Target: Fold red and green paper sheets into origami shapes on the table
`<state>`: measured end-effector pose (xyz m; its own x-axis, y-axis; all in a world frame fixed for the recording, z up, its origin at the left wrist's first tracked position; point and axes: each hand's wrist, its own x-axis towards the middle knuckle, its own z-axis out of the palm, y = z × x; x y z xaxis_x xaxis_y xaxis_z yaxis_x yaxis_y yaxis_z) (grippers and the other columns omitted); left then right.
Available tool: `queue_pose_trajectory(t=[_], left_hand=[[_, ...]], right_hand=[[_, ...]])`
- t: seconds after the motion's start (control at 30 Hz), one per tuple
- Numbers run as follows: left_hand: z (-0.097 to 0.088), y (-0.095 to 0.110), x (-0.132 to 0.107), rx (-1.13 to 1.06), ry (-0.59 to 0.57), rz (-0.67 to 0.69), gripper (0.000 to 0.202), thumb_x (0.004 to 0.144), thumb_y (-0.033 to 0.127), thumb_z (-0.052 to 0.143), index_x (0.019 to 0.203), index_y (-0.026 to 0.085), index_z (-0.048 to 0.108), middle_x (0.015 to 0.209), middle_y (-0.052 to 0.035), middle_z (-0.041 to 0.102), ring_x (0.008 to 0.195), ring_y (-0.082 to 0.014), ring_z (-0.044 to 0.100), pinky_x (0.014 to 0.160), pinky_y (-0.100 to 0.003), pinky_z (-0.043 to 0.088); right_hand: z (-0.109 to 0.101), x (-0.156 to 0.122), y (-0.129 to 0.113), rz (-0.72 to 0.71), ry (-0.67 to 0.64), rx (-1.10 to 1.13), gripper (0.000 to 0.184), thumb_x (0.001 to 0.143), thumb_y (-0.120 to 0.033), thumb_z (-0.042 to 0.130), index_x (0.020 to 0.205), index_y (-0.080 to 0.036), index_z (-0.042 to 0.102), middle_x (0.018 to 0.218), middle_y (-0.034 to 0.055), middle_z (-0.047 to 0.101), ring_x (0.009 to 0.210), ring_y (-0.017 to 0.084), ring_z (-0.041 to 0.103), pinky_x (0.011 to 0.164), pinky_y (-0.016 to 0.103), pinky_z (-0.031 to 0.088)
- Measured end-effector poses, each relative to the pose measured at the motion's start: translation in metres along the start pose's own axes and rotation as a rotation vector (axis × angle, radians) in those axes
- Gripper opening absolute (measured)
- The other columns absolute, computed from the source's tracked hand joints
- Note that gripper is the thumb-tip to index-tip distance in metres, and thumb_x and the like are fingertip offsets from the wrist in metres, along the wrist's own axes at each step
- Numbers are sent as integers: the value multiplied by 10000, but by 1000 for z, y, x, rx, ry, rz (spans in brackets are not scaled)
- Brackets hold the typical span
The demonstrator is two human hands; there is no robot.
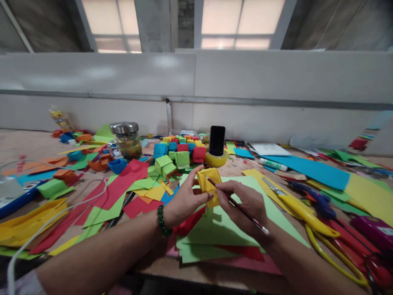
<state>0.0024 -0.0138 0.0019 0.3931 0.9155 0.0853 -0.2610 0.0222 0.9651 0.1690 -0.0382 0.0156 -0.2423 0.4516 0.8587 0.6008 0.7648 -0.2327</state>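
Observation:
My left hand [186, 200] is closed around the left side of a small yellow paper box [209, 180], thumb below and forefinger along its upper edge. In my right hand [245, 203] is a dark red pencil [250, 217], gripped as for writing, its tip at the face of the yellow box. Both hands are over a stack of light green paper sheets [221, 229]. A red paper piece [190, 221] lies under my left wrist, which wears a green bead bracelet.
Folded paper cubes [166, 164] and a black phone [217, 140] on a yellow tape roll [216, 158] stand ahead. A lidded glass mug [126, 141] is left of them. A yellow-handled knife [303, 211], glue gun [316, 198] and scissors lie right; a white cable [58, 221] crosses the left.

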Motion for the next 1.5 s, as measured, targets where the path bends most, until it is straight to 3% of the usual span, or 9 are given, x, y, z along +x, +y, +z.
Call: queue_pose_trajectory(t=[0.87,1.5], left_hand=[[1,6,-1,42,28,-4,921,692,136,708,1476,229,233,1237,-116,588,997,-220,641,820,-336,544],[-1,7,-1,69,17,22,851,709,187,733,1434,223,289,1278,-131,563,1069,-239,603,870,-366,523]], right_hand=[[-9,5,-1,47,16,-2,96,814,-113,598,839,-202,622,675,-33,663,539,89,605,557,200,491],[-10,3,3,109,1,-42,94,829,-126,600,849,-211,634,706,-33,681,569,96,624,600,220,500]])
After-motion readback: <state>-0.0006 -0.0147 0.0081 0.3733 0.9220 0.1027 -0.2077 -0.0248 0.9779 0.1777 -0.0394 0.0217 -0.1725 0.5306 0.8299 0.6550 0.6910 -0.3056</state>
